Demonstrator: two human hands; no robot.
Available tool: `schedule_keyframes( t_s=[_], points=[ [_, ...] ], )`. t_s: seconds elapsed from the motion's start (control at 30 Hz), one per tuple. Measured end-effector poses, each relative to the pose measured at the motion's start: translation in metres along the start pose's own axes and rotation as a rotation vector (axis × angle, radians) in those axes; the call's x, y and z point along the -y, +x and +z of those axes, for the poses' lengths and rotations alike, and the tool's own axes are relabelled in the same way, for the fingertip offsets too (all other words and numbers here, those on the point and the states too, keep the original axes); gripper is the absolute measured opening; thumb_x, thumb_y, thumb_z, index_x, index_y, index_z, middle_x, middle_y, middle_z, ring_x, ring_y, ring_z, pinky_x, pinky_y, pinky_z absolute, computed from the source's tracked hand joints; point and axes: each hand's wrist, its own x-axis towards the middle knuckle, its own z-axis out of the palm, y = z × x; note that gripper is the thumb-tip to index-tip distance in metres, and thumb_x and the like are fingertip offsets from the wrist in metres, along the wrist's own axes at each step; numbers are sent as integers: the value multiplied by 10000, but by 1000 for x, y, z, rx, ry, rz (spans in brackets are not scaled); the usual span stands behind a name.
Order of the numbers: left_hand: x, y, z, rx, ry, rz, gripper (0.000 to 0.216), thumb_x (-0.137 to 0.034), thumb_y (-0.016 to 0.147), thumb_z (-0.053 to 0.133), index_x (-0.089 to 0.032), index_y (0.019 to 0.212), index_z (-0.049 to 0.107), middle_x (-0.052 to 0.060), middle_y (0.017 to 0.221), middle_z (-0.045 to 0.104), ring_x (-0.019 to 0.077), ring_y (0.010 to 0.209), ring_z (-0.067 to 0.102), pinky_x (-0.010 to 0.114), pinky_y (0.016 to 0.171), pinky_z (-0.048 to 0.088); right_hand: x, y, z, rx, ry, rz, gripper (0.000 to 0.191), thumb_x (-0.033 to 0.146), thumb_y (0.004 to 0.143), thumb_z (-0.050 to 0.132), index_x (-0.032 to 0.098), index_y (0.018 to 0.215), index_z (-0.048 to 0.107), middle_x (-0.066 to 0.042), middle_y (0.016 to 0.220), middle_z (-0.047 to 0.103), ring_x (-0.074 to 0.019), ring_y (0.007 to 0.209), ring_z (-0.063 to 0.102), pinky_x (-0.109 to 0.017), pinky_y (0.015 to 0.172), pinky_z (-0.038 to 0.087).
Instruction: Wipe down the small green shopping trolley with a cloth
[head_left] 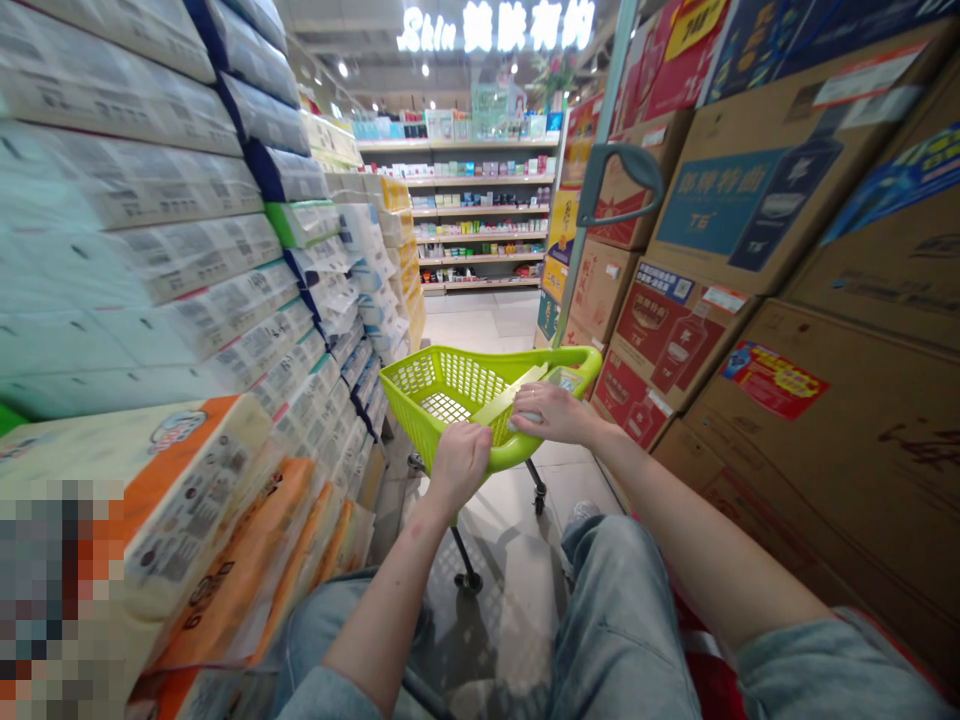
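Observation:
A lime-green shopping cart [411,425] on thin dark legs stands in front of my legs, turned at an angle. My left hand [461,462] is closed around the near part of its rim. My right hand [551,410] is closed over the rim farther to the right, fingers curled inward, with a small pale patch at the fingertips that I cannot make out. Between the hands and the basket lies a flat light-green flap [510,393]. The basket's visible white-grid floor shows nothing lying on it.
Tall stacks of wrapped tissue packs [180,260] line the left side. Cardboard boxes [735,170] are piled on the right, beside a pole with a grey handle [589,190]. Tiled floor [487,320] leads to shelves [480,210] of small goods at the back.

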Motion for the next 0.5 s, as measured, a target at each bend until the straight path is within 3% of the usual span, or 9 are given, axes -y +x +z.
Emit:
schedule_keyframes(
  t_s=[0.2, 0.33, 0.5],
  points=[
    [-8, 2, 10, -14, 27, 49, 443, -262, 959, 182, -190, 635, 476, 26, 666, 558, 161, 685, 490, 288, 675, 351, -33, -5, -5, -12, 96, 69, 337, 356, 925, 394, 179, 783, 643, -51, 792, 651, -162, 778, 575, -284, 750, 419],
    [-15, 2, 14, -10, 54, 48, 428, -251, 957, 194, -192, 637, 471, 19, 674, 556, 157, 685, 478, 288, 680, 343, -53, -8, -10, -30, 115, 288, 412, 427, 930, 360, 185, 717, 616, -21, 707, 627, -136, 654, 548, -245, 633, 387],
    [-21, -2, 17, -40, 76, 21, 405, -221, 943, 211, -192, 634, 470, 18, 663, 549, 156, 671, 468, 287, 669, 336, -59, -13, -14, -178, 45, 505, 437, 449, 926, 357, 186, 683, 608, -20, 681, 628, -142, 628, 544, -246, 599, 367]
  ],
)
